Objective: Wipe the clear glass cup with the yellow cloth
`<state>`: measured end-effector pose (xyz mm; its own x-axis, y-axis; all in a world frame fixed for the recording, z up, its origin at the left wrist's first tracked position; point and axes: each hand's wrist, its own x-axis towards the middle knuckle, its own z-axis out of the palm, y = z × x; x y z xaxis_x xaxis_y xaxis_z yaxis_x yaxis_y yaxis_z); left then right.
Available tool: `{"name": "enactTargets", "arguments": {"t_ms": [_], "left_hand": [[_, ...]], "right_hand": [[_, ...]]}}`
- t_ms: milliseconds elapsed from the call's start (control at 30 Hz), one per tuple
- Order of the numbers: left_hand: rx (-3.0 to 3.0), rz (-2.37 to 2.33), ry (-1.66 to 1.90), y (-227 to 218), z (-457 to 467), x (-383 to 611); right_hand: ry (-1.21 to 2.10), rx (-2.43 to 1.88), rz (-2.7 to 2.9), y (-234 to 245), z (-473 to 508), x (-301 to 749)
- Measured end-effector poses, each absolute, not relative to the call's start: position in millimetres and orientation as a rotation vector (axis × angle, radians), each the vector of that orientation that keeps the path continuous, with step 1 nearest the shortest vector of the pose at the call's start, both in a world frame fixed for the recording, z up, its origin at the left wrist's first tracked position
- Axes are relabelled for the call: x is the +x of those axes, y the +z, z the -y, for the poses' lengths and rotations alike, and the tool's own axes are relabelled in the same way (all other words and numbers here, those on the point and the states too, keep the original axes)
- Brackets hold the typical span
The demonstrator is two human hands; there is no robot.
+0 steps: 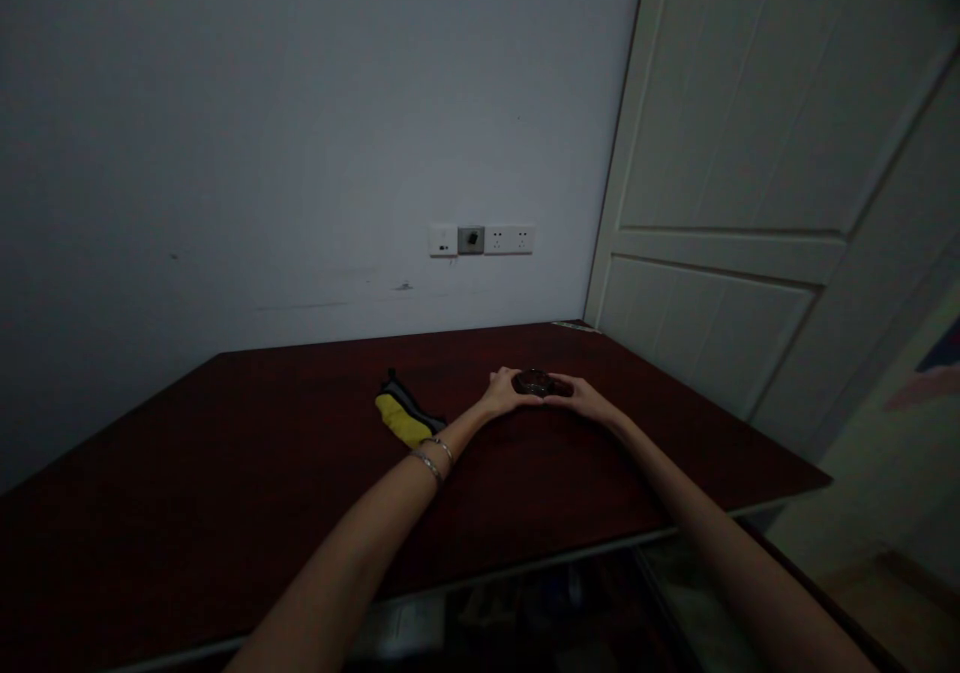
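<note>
Both my arms reach out over a dark red-brown table (pixel 225 473). My left hand (pixel 501 392) and my right hand (pixel 579 395) meet around a small dark rounded object (pixel 533 383) that rests on the table top. Fingers of both hands curl against its sides. What the object is I cannot make out in the dim light. My left wrist carries thin metal bangles (pixel 433 456). A yellow, grey and black folded cloth item (pixel 406 414) lies on the table just left of my left forearm.
A pale wall with a row of sockets and a switch (pixel 481 240) stands behind the table. A white panelled door (pixel 750 233) is at the right. The table's front edge (pixel 525 568) runs below my arms, with dim items underneath.
</note>
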<state>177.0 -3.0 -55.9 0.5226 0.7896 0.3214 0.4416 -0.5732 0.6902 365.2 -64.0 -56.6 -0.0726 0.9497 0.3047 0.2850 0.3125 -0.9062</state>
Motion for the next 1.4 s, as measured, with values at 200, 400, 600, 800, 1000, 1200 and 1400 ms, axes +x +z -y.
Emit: {"name": "enactTargets", "arguments": {"t_ms": [200, 400, 600, 800, 1000, 1200, 1400], "left_hand": [[2.251, -1.027, 0.831, -53.2, 6.7, 181.2], [2.315, -1.06, 0.806, -50.8, 7.9, 183.1], [2.371, -1.097, 0.77, -48.1, 10.5, 184.0], [2.381, -1.091, 0.795, -49.1, 11.2, 184.3], [2.391, -1.09, 0.795, -52.5, 9.6, 185.5], [2.396, -1.09, 0.776, -54.4, 9.2, 185.7], [2.393, -1.104, 0.788, -59.6, 6.1, 187.1]], "right_hand": [[0.796, -1.19, 1.605, -57.6, 65.0, 369.9], [0.742, -1.225, 1.673, -63.7, 61.9, 374.8], [0.736, -1.246, 1.764, -65.8, 60.0, 376.6], [0.707, -1.267, 1.804, -66.8, 59.3, 378.3], [0.694, -1.274, 1.84, -67.7, 57.7, 379.5], [0.687, -1.3, 1.866, -66.0, 58.9, 379.3], [0.695, -1.314, 1.841, -68.1, 57.8, 379.6]]}}
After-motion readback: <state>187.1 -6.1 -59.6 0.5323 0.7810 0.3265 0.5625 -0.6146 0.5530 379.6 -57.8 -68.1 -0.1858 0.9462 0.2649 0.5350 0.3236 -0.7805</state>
